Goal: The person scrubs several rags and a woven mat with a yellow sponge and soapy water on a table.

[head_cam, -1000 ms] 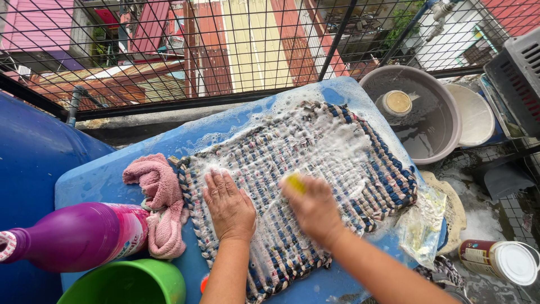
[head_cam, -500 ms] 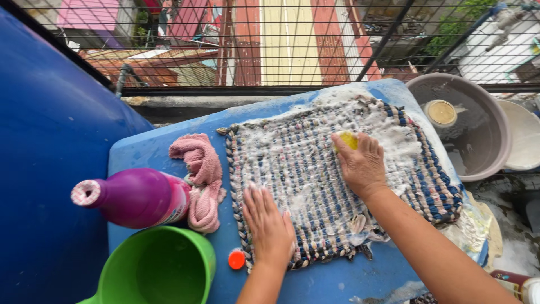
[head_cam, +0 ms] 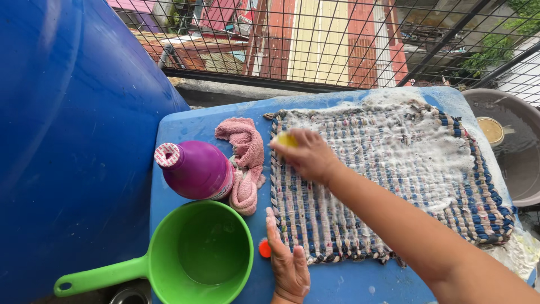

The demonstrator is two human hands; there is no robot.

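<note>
R hand (head_cam: 308,156): fingers curled down over a yellow scrubber (head_cam: 286,139), only its tip showing past the knuckles; pressed on the woven mat (head_cam: 388,169) at its far-left corner. Half a sec ago it was working the mat's upper middle, a sec ago the near centre, so the stroke has travelled across to the left edge. Judgement: scrubbing is partway, now reaching the one corner with little foam.

L hand (head_cam: 288,263): flat, fingers together and stretched out, holding nothing; palm on the blue tabletop (head_cam: 349,284), fingertips just touching the mat's near-left edge. Earlier it lay farther in on the mat; now it has slid back to the rim, likely to pin the mat while the R hand pulls sideways.

Woven mat: blue/pink/white weave, lies flat on the tabletop, soap suds thickest over far and right part, thinner near-left.

Left of mat:
- small orange cap (head_cam: 264,248), touching L hand's thumb side, just off mat's near-left corner.
- pink cloth (head_cam: 245,160), bunched, touching mat's left edge.
- purple bottle (head_cam: 196,168), capless top w/ speckled seal, beyond the cloth.
- green dipper (head_cam: 191,250), handle pointing away from mat; contents unclear.
- big blue barrel (head_cam: 62,129), farthest left.

Right of mat: grey basin (head_cam: 514,163) w/ water, round tan-lidded pot (head_cam: 491,129) inside.

Beyond mat: wire grille (head_cam: 337,39), rooftops below.
</note>
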